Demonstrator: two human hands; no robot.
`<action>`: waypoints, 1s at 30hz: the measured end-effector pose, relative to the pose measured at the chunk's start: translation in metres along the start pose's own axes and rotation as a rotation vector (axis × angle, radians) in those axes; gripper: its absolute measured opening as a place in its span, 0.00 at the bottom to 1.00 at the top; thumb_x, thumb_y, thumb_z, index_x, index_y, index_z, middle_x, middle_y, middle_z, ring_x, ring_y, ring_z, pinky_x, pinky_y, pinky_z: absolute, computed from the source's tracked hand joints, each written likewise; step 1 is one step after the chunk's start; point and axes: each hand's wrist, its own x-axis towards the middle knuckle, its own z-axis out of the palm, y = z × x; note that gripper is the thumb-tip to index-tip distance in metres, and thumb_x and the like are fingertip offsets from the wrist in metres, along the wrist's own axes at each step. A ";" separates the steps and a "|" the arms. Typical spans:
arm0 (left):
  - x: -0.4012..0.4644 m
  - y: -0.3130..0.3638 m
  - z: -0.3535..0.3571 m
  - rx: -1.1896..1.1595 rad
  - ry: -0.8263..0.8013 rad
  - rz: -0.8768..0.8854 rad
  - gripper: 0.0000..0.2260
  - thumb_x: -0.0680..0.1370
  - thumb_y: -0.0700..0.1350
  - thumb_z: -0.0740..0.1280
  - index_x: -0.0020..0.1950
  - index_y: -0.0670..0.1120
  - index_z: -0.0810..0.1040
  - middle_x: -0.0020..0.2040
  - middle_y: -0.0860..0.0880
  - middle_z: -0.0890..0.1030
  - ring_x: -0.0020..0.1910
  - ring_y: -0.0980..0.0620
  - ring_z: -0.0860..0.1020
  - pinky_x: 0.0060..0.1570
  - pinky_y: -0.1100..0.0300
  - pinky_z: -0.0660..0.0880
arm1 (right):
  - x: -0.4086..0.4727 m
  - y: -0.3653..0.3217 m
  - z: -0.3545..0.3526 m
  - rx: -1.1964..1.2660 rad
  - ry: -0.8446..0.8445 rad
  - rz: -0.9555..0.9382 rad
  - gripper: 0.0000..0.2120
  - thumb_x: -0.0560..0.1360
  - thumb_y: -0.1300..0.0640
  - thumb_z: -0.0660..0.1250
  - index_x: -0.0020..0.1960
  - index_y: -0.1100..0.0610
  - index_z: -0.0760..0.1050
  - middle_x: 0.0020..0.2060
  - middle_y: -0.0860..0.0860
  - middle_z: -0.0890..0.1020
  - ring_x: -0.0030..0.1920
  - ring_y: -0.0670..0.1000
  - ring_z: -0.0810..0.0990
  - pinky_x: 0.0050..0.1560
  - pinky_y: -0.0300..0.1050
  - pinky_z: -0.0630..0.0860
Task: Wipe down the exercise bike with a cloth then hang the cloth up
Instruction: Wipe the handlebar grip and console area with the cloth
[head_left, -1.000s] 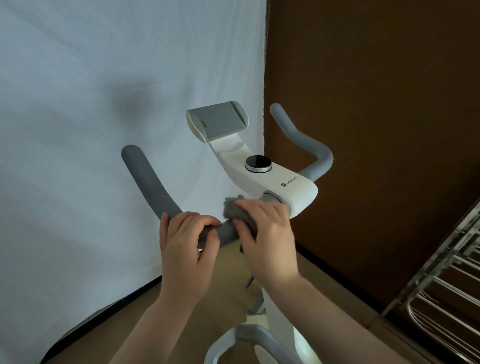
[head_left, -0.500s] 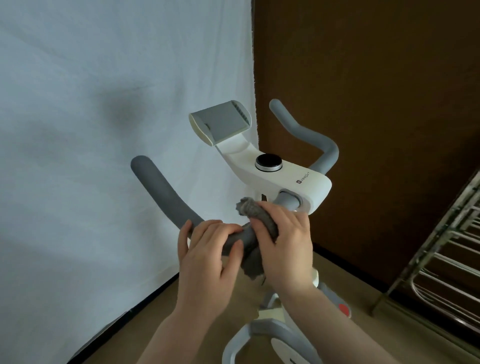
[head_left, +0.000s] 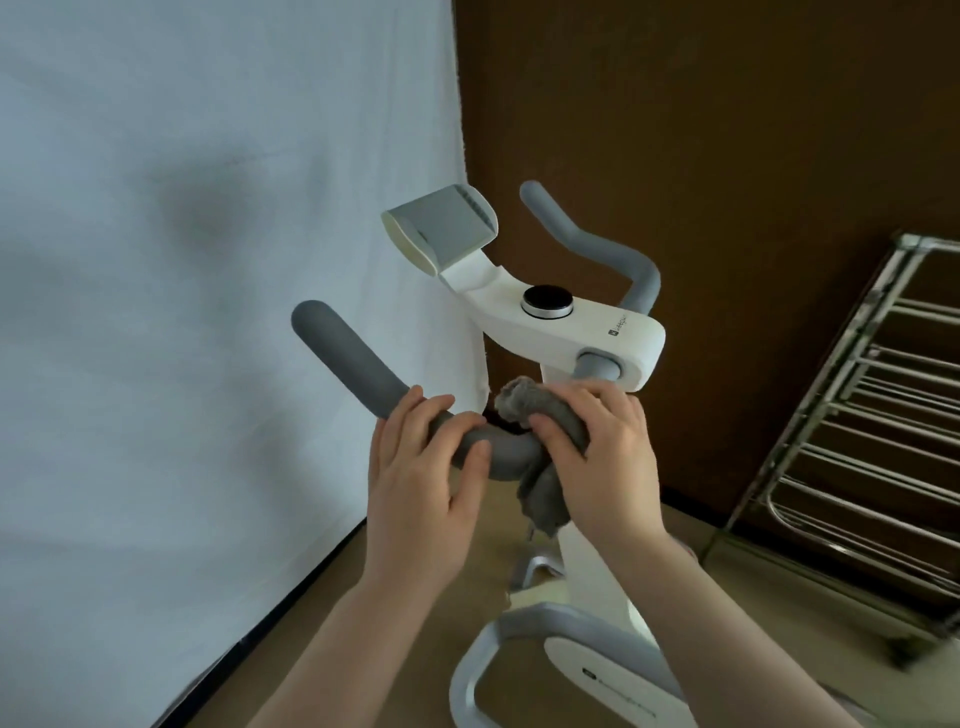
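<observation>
Nearest us, our left hand curls round the grey left bar of the bike, its grip clamped on the padding at the bend, steadying it. Just beside it, our right hand holds the cloth bunched round the same bar, grip clamped on the cloth with the bar inside it; a loose tail of cloth hangs below the hand. The cloth sits between the left hand and the white housing where the bar enters.

We judge that we are in the wiping step, on the inner stretch of the left bar. The next move calls for sliding the cloth along the padding, which means shifting the left hand off the part it covers.

Further on are the black dial, the grey holder and the right bar, all probably yet to wipe. Off to the right stands a metal rack, a likely place to hang the cloth afterwards.
</observation>
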 end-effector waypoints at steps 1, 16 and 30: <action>-0.001 -0.002 0.000 0.014 -0.012 0.019 0.19 0.80 0.57 0.55 0.60 0.50 0.79 0.65 0.51 0.75 0.71 0.51 0.64 0.67 0.41 0.67 | 0.001 -0.003 0.003 -0.008 0.054 0.079 0.12 0.77 0.53 0.66 0.60 0.49 0.78 0.55 0.46 0.77 0.55 0.42 0.67 0.53 0.38 0.69; -0.003 -0.015 0.004 0.095 -0.038 0.110 0.21 0.81 0.57 0.52 0.63 0.49 0.76 0.66 0.46 0.76 0.71 0.44 0.68 0.70 0.42 0.64 | -0.036 -0.043 0.023 -0.112 0.104 0.066 0.13 0.79 0.53 0.65 0.62 0.47 0.75 0.55 0.45 0.72 0.56 0.44 0.70 0.51 0.37 0.73; -0.004 -0.015 -0.001 0.070 -0.095 0.112 0.23 0.80 0.59 0.49 0.65 0.50 0.74 0.69 0.48 0.73 0.73 0.46 0.63 0.72 0.43 0.62 | -0.046 -0.037 0.027 -0.014 0.239 0.216 0.16 0.79 0.56 0.65 0.66 0.47 0.72 0.60 0.46 0.72 0.60 0.46 0.71 0.58 0.43 0.75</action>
